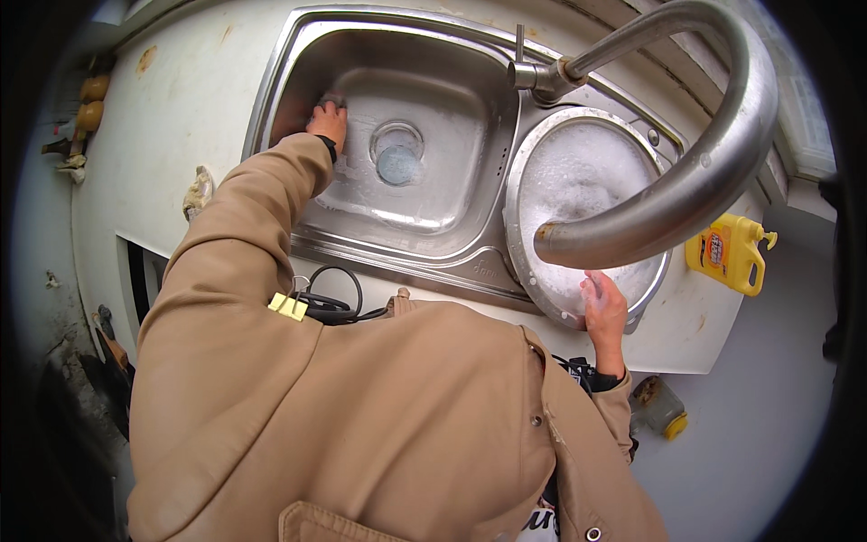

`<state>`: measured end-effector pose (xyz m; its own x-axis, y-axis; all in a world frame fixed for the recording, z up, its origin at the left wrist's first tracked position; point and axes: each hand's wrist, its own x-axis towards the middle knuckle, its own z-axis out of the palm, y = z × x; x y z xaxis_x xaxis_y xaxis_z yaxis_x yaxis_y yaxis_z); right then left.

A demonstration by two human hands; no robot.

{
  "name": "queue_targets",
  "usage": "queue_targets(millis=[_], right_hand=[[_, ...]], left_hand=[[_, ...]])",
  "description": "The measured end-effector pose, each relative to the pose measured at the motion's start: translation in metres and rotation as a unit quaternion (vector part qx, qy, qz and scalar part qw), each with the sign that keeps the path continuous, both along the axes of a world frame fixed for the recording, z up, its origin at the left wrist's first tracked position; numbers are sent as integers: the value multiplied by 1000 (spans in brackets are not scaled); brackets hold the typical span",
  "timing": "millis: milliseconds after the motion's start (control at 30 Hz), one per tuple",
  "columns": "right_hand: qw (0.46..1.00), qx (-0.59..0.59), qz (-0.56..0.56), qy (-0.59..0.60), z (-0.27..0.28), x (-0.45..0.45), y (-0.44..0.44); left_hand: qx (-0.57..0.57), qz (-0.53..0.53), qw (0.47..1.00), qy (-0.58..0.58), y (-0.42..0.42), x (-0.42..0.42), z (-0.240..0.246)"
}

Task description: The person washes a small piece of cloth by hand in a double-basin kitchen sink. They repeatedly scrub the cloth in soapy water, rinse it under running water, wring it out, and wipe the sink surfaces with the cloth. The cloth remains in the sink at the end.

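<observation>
My left hand [328,122] reaches into the left bowl of a stainless steel sink [433,217], against its left wall. Its fingers are bent over a small greyish scrubbing pad [332,100], mostly hidden beneath them. To the right, a round metal basin [535,298] full of white suds [576,162] rests over the other bowl. My right hand [605,305] hovers at the basin's near rim, wet, fingers slightly apart, with nothing visible in it. A round drain strainer [399,162] lies in the left bowl's floor.
A thick curved faucet spout [704,162] arches over the basin. Its lever [520,44] stands behind the sink. On the right of the counter [169,101] is a yellow detergent jug [728,254]. A jar with a yellow lid [660,406] sits lower down.
</observation>
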<state>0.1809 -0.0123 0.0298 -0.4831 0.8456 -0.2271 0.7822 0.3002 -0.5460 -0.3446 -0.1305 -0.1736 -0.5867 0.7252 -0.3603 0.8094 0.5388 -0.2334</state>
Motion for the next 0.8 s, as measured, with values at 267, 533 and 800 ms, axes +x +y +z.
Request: queue_targets(millis=[267,533,800], right_hand=[[1000,22,-1,10,-2,1,0],[1000,-9,-18,-18,1,0,0],[998,48,22,-29,4,-2,-1]], left_hand=[[-344,-186,846,-364,-9,97,-89],[233,-238,911,-242,74,115,26],[156,-18,985,76,65,-14,-5]])
